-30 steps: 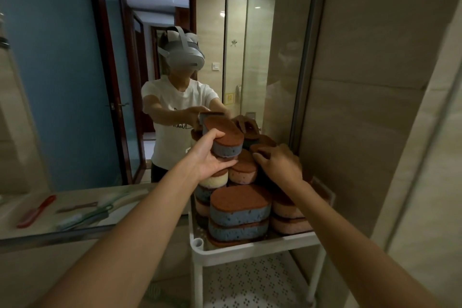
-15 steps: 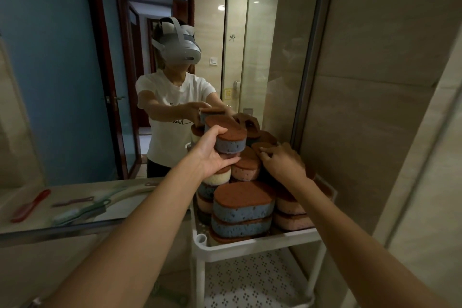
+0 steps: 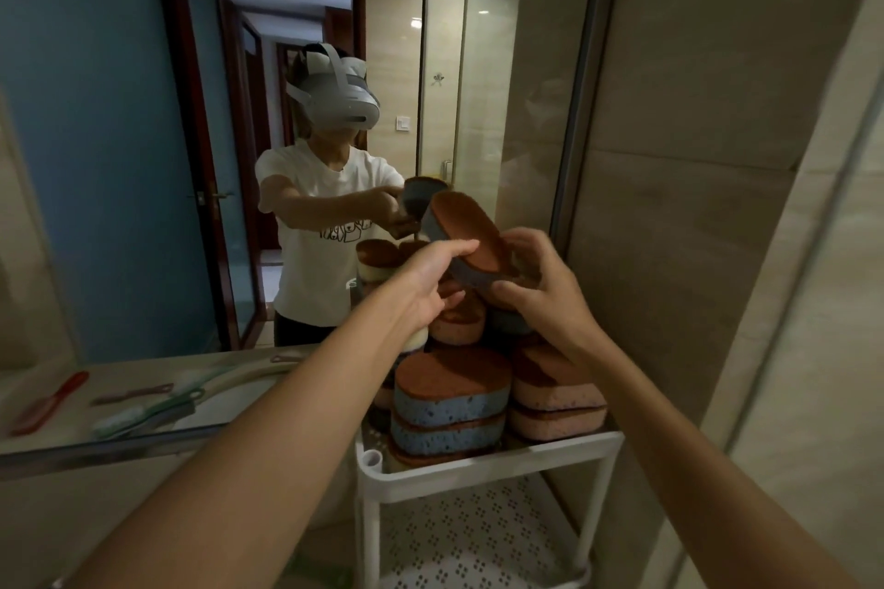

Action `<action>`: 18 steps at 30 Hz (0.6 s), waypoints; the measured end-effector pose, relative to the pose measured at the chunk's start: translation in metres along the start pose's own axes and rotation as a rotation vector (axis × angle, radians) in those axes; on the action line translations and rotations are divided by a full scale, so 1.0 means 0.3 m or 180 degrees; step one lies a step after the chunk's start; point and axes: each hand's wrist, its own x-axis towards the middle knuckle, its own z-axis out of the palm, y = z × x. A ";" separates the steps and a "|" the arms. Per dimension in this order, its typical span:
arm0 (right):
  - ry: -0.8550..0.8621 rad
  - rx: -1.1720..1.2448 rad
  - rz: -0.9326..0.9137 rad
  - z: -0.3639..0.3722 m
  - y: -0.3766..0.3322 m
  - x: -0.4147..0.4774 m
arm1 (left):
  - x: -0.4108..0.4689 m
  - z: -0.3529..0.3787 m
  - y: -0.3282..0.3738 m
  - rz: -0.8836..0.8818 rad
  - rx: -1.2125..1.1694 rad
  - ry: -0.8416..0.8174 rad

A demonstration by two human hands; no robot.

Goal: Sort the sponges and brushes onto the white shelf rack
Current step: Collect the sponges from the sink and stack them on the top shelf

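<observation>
- The white shelf rack [image 3: 488,469] is seen closest, low in the middle.
- Blue sponges [image 3: 449,402] and pink sponges [image 3: 555,397] are piled side by side on its top shelf.
- Brushes [image 3: 143,411] are left lying on the counter [image 3: 229,402] to the left.
- Above the pile, a tilted brown-topped sponge [image 3: 471,234] is pinched at its low end by the left hand [image 3: 425,282].
- Its far end is wrapped by the curled fingers of the right hand [image 3: 540,287].
- The person is shown in the mirror [image 3: 95,158] behind.

blue sponge [image 3: 471,237] lifted off pile [image 3: 454,397], tilted, right hand [image 3: 540,282] now gripping it
</observation>
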 end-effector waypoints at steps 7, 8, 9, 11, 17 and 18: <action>0.0492 -0.0359 0.0108 -0.074 0.038 0.001 | 0.009 0.099 -0.022 0.0073 0.0352 -0.0413; 0.0588 -0.0427 0.0263 -0.086 0.053 0.003 | 0.021 0.101 -0.025 0.0239 0.0517 -0.0353; 0.0673 -0.0513 0.0460 -0.097 0.075 0.004 | 0.032 0.099 -0.028 0.0471 0.0878 -0.0244; 0.0748 -0.0769 0.0845 -0.114 0.120 0.002 | 0.044 0.088 -0.036 0.1032 0.2084 0.0006; 0.0441 -0.1313 0.1263 -0.096 0.214 -0.001 | 0.080 0.068 -0.109 0.1096 0.4655 -0.0587; 0.0398 -0.1330 0.1277 -0.090 0.219 0.000 | 0.081 0.066 -0.115 0.1060 0.4839 -0.0626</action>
